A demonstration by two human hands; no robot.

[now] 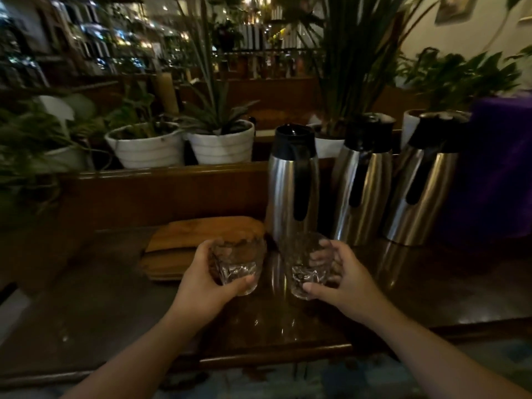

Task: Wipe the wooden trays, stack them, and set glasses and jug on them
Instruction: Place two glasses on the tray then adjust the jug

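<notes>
My left hand (pixel 201 280) grips a clear cut-glass tumbler (pixel 237 264), held just above the dark table. My right hand (pixel 342 279) grips a second clear tumbler (pixel 306 272) beside it. The two glasses are close together but apart. Behind the left glass lies a stack of wooden trays (pixel 184 243), one on top of another. A steel jug with a black handle and lid (pixel 292 185) stands upright on the table just behind the glasses, right of the trays.
Two more steel jugs (pixel 365 180) (pixel 423 182) stand to the right, with a purple cloth-covered object (pixel 495 168) beyond them. White plant pots (pixel 146 145) (pixel 221 145) line a ledge behind. The table's front edge (pixel 273 352) is near my forearms.
</notes>
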